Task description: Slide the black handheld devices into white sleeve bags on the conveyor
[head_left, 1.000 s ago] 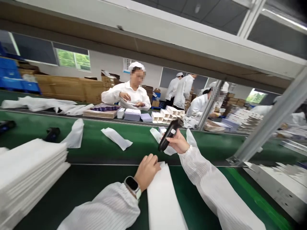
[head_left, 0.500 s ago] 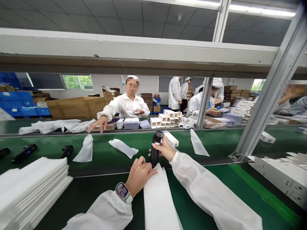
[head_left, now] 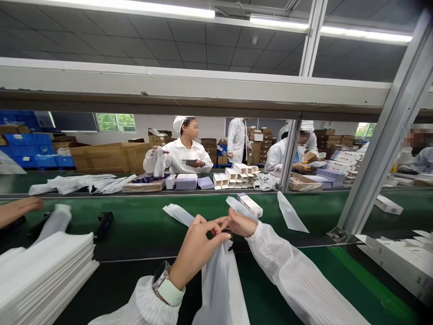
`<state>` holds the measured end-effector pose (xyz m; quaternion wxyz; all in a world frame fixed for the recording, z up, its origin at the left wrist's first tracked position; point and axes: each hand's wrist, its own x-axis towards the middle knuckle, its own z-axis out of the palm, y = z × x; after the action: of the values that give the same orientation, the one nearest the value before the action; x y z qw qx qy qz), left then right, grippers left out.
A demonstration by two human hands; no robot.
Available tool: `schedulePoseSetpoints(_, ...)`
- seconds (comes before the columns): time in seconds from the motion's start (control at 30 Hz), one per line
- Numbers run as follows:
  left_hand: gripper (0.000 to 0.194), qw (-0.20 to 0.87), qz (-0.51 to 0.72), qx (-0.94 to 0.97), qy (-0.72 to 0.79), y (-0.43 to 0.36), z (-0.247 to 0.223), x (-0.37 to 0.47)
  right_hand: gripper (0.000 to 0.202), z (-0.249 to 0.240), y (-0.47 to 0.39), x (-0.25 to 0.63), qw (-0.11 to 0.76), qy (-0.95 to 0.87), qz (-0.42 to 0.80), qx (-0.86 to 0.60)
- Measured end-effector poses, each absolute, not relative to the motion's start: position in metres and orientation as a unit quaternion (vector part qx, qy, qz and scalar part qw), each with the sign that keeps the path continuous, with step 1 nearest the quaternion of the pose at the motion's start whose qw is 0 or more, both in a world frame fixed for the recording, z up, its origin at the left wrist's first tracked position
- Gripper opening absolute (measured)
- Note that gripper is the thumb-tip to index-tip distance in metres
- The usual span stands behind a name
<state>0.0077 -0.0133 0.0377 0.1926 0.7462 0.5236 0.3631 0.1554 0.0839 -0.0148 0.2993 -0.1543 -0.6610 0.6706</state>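
Near left, tall stack of white sheets [head_left: 47, 275]; near right, open white cartons [head_left: 402, 262]. Slanted metal post [head_left: 374, 144] blocks some of the far right. Green belt [head_left: 138, 221] crosses beyond, black device [head_left: 104, 225] on its left, small box [head_left: 251, 206] just past right hand [head_left: 241, 223]. Thin white bag [head_left: 216, 280] hangs below left hand [head_left: 198, 246], which pinches its top. Right hand's fingers bunched there too, can't tell if gripping.

The left hand [head_left: 198, 243] held a whitish bag [head_left: 216, 284] near its top, beside the right hand [head_left: 241, 222]; beyond, a carton [head_left: 251, 206] lay on the green belt [head_left: 135, 230].
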Motion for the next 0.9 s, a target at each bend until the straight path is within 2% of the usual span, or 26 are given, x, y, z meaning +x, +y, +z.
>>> schedulePoseSetpoints(0.13, 0.024, 0.195, 0.389, 0.742, 0.510, -0.014, 0.048, 0.016, 0.059, -0.009, 0.076, 0.163, 0.291, -0.654, 0.684, -0.144)
schedulePoseSetpoints(0.3, 0.021, 0.167, 0.476, 0.711, 0.490, -0.009, 0.058, 0.021, 0.066, -0.014, 0.053, 0.160, 0.351, -0.577, 0.730, -0.105)
schedulePoseSetpoints(0.37, 0.019, 0.143, 0.516, 0.698, 0.474, -0.005, 0.059, 0.021, 0.073, -0.025, 0.043, 0.154, 0.313, -0.580, 0.746, -0.100)
schedulePoseSetpoints(0.43, 0.015, 0.112, 0.550, 0.692, 0.454, 0.002, 0.053, 0.019, 0.065, -0.038, 0.040, 0.148, 0.290, -0.591, 0.742, -0.127)
schedulePoseSetpoints(0.47, 0.012, 0.099, 0.563, 0.687, 0.449, 0.006, 0.047, 0.017, 0.057, -0.042, 0.043, 0.146, 0.312, -0.587, 0.731, -0.155)
schedulePoseSetpoints(0.53, 0.020, 0.090, 0.566, 0.681, 0.456, 0.012, 0.027, 0.012, 0.046, -0.045, 0.061, 0.148, 0.410, -0.553, 0.689, -0.226)
schedulePoseSetpoints(0.6, 0.026, 0.111, 0.517, 0.699, 0.482, 0.015, -0.001, 0.004, 0.046, -0.040, 0.092, 0.157, 0.501, -0.528, 0.607, -0.320)
schedulePoseSetpoints(0.67, 0.024, 0.145, 0.424, 0.737, 0.506, 0.017, -0.029, -0.004, 0.043, -0.036, 0.128, 0.168, 0.540, -0.526, 0.507, -0.418)
schedulePoseSetpoints(0.77, 0.024, 0.191, 0.316, 0.767, 0.525, 0.020, -0.058, -0.013, 0.036, -0.042, 0.172, 0.182, 0.529, -0.532, 0.434, -0.498)
schedulePoseSetpoints(0.9, 0.026, 0.219, 0.247, 0.788, 0.519, 0.029, -0.065, -0.017, 0.037, -0.062, 0.197, 0.191, 0.463, -0.562, 0.388, -0.565)
